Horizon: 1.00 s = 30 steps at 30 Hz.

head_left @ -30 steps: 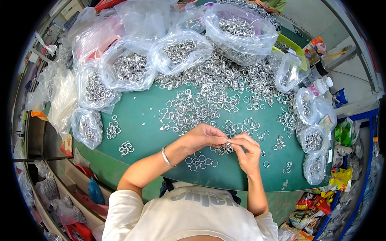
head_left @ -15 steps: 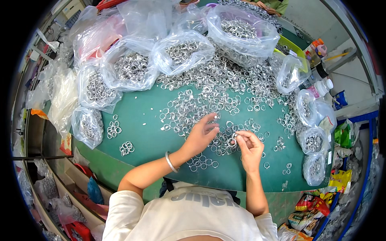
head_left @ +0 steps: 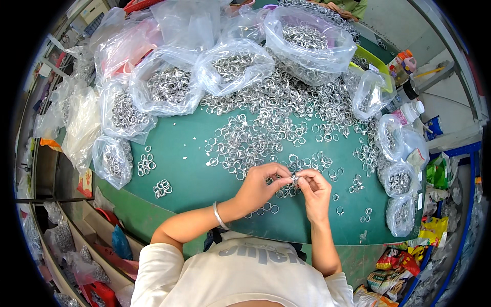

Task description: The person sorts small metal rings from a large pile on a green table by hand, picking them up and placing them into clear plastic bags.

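Note:
My left hand (head_left: 262,188) and my right hand (head_left: 315,193) meet above the near part of the green table. Between their fingertips is a silver ring (head_left: 295,178), mostly covered by the fingers. Both hands are closed in a pinch on it. Beneath and around them lie loose silver rings (head_left: 240,143), spread out in a flat heap. A few rings (head_left: 267,207) lie just below my left hand, partly hidden by it. Two small groups of rings (head_left: 162,189) sit apart on the left.
Open plastic bags full of rings (head_left: 169,85) line the back and left of the green table (head_left: 194,192). Smaller filled bags (head_left: 400,215) and bottles (head_left: 409,111) stand along the right. A bigger ring pile (head_left: 307,97) covers the far middle. Another person's hands (head_left: 341,11) show at the top.
My left hand has come down and right from over the heap to the ring in my right hand, and its fingers have closed on it. My right hand has barely moved.

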Each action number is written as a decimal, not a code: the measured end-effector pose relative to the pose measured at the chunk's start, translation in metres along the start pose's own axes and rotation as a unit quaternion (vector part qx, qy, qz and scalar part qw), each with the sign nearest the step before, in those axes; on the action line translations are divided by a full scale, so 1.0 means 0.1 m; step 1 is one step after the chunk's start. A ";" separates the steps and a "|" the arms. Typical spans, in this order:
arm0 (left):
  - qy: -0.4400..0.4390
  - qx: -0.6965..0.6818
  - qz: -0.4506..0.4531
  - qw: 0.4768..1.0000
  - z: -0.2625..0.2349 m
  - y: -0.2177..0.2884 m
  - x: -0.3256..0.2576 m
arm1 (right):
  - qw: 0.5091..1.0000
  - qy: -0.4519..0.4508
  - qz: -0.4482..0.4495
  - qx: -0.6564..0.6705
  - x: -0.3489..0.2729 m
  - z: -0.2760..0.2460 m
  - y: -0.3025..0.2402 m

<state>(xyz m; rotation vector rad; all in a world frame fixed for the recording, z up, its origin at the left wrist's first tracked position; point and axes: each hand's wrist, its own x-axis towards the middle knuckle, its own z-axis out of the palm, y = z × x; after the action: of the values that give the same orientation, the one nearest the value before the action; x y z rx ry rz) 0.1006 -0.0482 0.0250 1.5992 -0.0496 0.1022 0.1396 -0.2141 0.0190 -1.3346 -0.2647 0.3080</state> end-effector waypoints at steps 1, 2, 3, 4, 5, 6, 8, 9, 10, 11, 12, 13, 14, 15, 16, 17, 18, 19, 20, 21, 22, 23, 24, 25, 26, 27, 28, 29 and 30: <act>-0.019 -0.081 -0.066 0.994 -0.02 -0.03 0.01 | 1.000 -0.002 0.011 0.022 0.00 0.01 -0.02; -0.037 -0.161 -0.132 0.977 -0.03 -0.04 0.01 | 0.999 -0.003 0.021 0.045 0.00 0.02 -0.03; -0.040 -0.158 -0.144 0.976 -0.04 -0.03 0.01 | 0.999 -0.013 0.017 0.038 0.00 0.02 -0.03; -0.043 -0.155 -0.156 0.975 -0.05 -0.01 0.02 | 0.999 -0.022 0.013 0.030 0.00 0.01 -0.04; -0.047 -0.152 -0.169 0.973 -0.05 0.01 0.02 | 0.999 -0.031 0.009 0.023 0.01 -0.01 -0.05; -0.029 -0.068 -0.080 0.994 -0.04 0.04 0.01 | 0.999 -0.043 0.013 0.009 0.01 -0.04 -0.07; 0.008 0.103 0.099 0.990 0.01 0.12 -0.04 | 0.997 -0.066 0.021 -0.017 0.02 -0.09 -0.10; 0.009 0.096 0.099 0.990 0.02 0.14 -0.04 | 0.997 -0.071 0.024 -0.008 0.02 -0.10 -0.12; 0.010 0.089 0.100 0.991 0.02 0.15 -0.04 | 0.997 -0.076 0.027 0.000 0.03 -0.11 -0.13; 0.012 0.081 0.101 0.992 0.03 0.16 -0.05 | 0.996 -0.081 0.030 0.008 0.03 -0.12 -0.15; 0.000 0.008 0.040 0.999 0.03 0.14 -0.05 | 0.995 -0.090 0.033 0.008 0.03 -0.13 -0.16; -0.011 -0.065 -0.021 0.998 0.03 0.12 -0.05 | 0.994 -0.100 0.035 0.008 0.04 -0.14 -0.17; -0.022 -0.138 -0.082 0.987 0.04 0.11 -0.05 | 0.993 -0.109 0.038 0.008 0.05 -0.15 -0.19; -0.030 -0.118 -0.076 0.990 0.02 0.13 -0.05 | 0.992 -0.116 0.053 -0.017 0.06 -0.16 -0.22; -0.040 -0.097 -0.071 0.992 0.00 0.16 -0.04 | 0.989 -0.122 0.069 -0.041 0.07 -0.18 -0.26; -0.049 -0.076 -0.065 0.994 -0.01 0.17 -0.04 | 0.986 -0.128 0.085 -0.064 0.08 -0.19 -0.30; -0.047 -0.101 -0.069 0.991 0.00 0.17 -0.05 | 0.985 -0.135 0.058 -0.086 0.09 -0.19 -0.34; -0.045 -0.126 -0.073 0.988 0.00 0.17 -0.05 | 0.983 -0.142 0.031 -0.108 0.10 -0.18 -0.38; -0.043 -0.151 -0.076 0.985 0.00 0.17 -0.06 | 0.980 -0.149 0.003 -0.130 0.11 -0.17 -0.40; -0.060 -0.188 -0.112 0.974 -0.03 0.17 -0.04 | 0.982 -0.142 -0.003 -0.124 0.10 -0.17 -0.38; -0.077 -0.224 -0.147 0.960 -0.08 0.16 0.01 | 0.984 -0.136 -0.011 -0.118 0.09 -0.17 -0.34; -0.093 -0.259 -0.181 0.944 -0.11 0.15 0.04 | 0.985 -0.129 -0.018 -0.112 0.08 -0.15 -0.32; -0.097 -0.268 -0.195 0.938 -0.12 0.13 0.05 | 0.990 -0.105 0.005 -0.090 0.07 -0.12 -0.33; -0.091 -0.227 -0.172 0.954 -0.11 0.15 0.04 | 0.994 -0.081 0.029 -0.068 0.05 -0.07 -0.34; -0.084 -0.185 -0.148 0.968 -0.09 0.20 0.01 | 0.996 -0.057 0.053 -0.046 0.04 -0.05 -0.35; -0.078 -0.143 -0.124 0.979 -0.08 0.23 -0.01 | 0.992 -0.091 0.021 -0.085 0.06 -0.08 -0.36; -0.090 -0.135 -0.125 0.979 -0.09 0.24 -0.01 | 0.985 -0.125 -0.010 -0.123 0.08 -0.12 -0.36; -0.101 -0.127 -0.125 0.979 -0.11 0.26 -0.01 | 0.974 -0.158 -0.041 -0.160 0.08 -0.15 -0.37; -0.113 -0.118 -0.125 0.979 -0.13 0.26 -0.01 | 0.970 -0.164 -0.054 -0.171 0.08 -0.14 -0.37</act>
<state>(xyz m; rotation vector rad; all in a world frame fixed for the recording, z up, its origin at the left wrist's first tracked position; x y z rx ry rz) 0.0967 -0.0363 0.0516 1.3607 -0.0340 -0.2732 0.1545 -0.2318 0.0526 -1.6001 -0.6916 0.4032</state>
